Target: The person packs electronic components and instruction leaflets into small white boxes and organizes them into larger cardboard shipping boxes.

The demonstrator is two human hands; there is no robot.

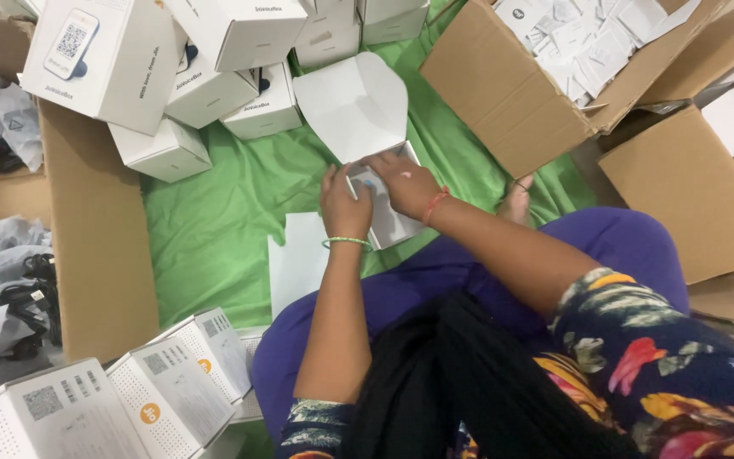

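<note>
A small white carton (390,223) with its lid flap (354,102) standing open lies on the green cloth (214,221) in front of me. My left hand (343,204) grips the carton's left side. My right hand (405,183) rests over its open top, fingers curled down onto the rim or what is inside. What lies inside the carton is hidden by my hands. I wear a green bangle on the left wrist and an orange thread on the right.
Several closed white cartons (206,59) are piled at the back, several more (129,399) at front left. A flat white sheet (295,263) lies by my knee. Open brown cardboard boxes (511,93) with small white packets stand right; grey bags (2,280) left.
</note>
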